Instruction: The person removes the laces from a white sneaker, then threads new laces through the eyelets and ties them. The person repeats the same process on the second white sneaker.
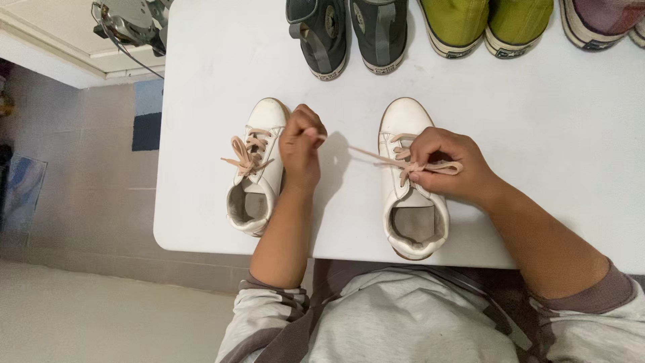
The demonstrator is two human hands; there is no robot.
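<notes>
My left hand [301, 149] pinches one end of the pink lace [366, 156] and draws it taut leftward; my right hand [449, 163] pinches its loop over the right white shoe [411, 181]. I judge an even, level pull keeps the bow tight. Two white shoes: the left white shoe [259, 168] is tied. Beyond, two grey sneakers [347, 30], two green sneakers [485, 23], one maroon shoe [601, 19].

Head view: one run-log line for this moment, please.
left hand: pulls lace end | right hand: pinches lace loop | right shoe: untied | left shoe: bow tied
</notes>
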